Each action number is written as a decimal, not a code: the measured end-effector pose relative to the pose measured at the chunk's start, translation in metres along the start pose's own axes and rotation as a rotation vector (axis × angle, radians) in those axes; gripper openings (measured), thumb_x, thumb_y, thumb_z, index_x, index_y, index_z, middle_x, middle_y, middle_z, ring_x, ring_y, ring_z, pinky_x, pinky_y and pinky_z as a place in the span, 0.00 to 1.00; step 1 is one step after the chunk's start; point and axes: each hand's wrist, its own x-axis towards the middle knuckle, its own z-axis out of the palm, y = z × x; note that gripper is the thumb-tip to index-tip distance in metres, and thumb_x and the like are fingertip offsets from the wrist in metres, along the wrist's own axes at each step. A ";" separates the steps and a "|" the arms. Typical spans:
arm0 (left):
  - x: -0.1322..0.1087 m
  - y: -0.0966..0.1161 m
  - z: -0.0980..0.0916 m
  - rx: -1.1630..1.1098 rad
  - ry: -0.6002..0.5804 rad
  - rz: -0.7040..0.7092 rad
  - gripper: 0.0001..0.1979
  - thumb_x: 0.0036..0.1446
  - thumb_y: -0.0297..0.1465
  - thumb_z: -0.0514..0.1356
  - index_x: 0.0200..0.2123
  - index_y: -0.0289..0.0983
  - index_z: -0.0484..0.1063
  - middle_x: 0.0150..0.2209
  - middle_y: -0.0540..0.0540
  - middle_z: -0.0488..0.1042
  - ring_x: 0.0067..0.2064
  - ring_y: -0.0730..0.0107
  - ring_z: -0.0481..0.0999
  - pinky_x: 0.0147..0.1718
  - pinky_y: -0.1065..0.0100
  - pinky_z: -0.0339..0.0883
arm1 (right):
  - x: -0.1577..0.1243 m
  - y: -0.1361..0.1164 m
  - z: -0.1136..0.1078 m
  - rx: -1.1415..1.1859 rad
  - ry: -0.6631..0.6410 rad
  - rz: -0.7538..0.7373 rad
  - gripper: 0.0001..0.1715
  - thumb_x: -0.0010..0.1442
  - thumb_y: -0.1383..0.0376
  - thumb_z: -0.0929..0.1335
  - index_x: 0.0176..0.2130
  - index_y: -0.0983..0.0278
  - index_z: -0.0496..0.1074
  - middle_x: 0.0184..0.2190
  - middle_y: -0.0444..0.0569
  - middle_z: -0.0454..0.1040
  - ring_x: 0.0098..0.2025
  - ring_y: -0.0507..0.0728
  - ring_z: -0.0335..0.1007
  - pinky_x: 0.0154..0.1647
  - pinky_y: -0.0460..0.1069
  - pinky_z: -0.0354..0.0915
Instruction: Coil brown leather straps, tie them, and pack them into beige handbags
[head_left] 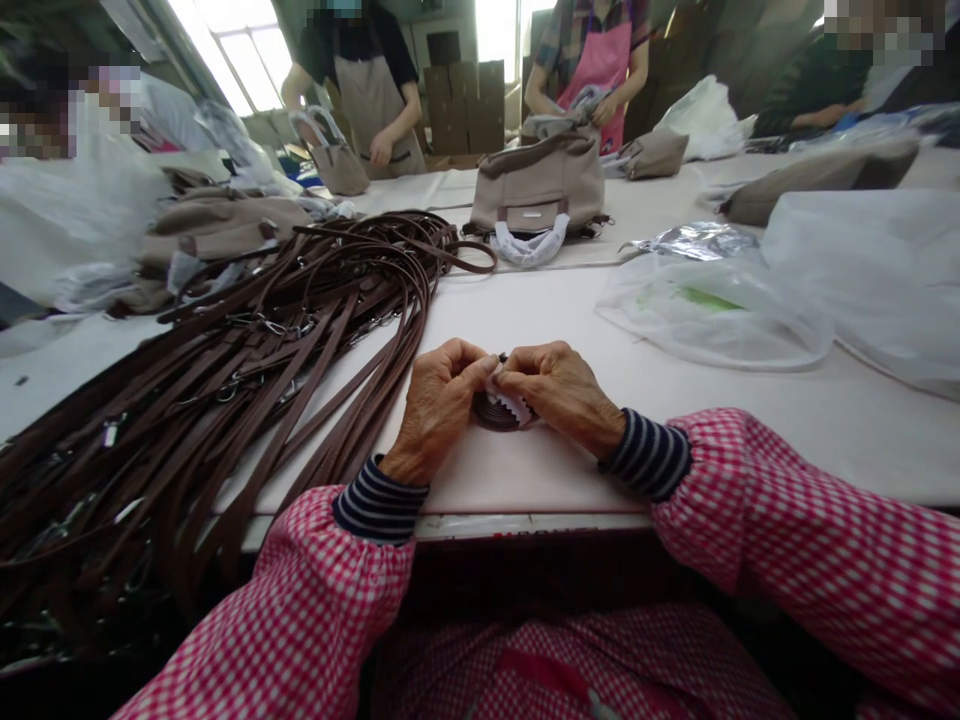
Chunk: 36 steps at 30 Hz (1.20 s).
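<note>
At the white tabletop [540,310], the person in pink checked sleeves [795,520] had both bare hands close together over a small coil of brown strap [495,415] that lay near the front edge. The left hand [439,400] was pinched, thumb against finger, on a white strip [514,405] with a zigzag edge at the top of the coil; the right hand [566,392] had its fingertips clamped on the same strip from the other side, the two grips all but meeting. I could not tell how the strip ran under the fingers, since they covered part of it

To the left of the hands sprawled a great heap of dark brown straps [195,420], metal clips showing among them, some trailing over the table's edge. Beyond the coil sat a taupe bag [538,185], its handle [531,247] covered in white and drooping towards us. Off to the right lay a clear plastic bag [720,325] with a patch of green, and just behind it some crinkled silvery wrapping [701,242]. Across the table stood a co-worker in a pink apron [600,65] and another in a beige apron [367,105]
</note>
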 end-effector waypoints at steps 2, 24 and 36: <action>0.000 0.000 0.001 0.025 0.009 0.023 0.10 0.58 0.36 0.64 0.28 0.36 0.74 0.26 0.52 0.74 0.29 0.72 0.69 0.30 0.70 0.62 | 0.000 -0.001 0.000 0.002 0.006 0.004 0.15 0.55 0.58 0.69 0.23 0.63 0.74 0.19 0.45 0.72 0.24 0.52 0.64 0.23 0.46 0.54; 0.009 0.000 -0.025 -0.151 -0.234 -0.272 0.13 0.50 0.35 0.71 0.35 0.33 0.78 0.28 0.48 0.77 0.27 0.76 0.72 0.25 0.76 0.64 | -0.006 0.018 0.004 0.224 -0.060 -0.072 0.22 0.61 0.49 0.72 0.30 0.64 0.76 0.24 0.43 0.72 0.26 0.51 0.64 0.26 0.45 0.57; 0.008 0.002 -0.010 0.156 -0.248 -0.035 0.12 0.61 0.37 0.60 0.31 0.34 0.75 0.26 0.50 0.72 0.27 0.74 0.67 0.25 0.74 0.59 | -0.008 0.014 0.001 0.360 -0.021 -0.137 0.12 0.57 0.59 0.73 0.38 0.61 0.71 0.23 0.37 0.63 0.23 0.49 0.53 0.22 0.46 0.50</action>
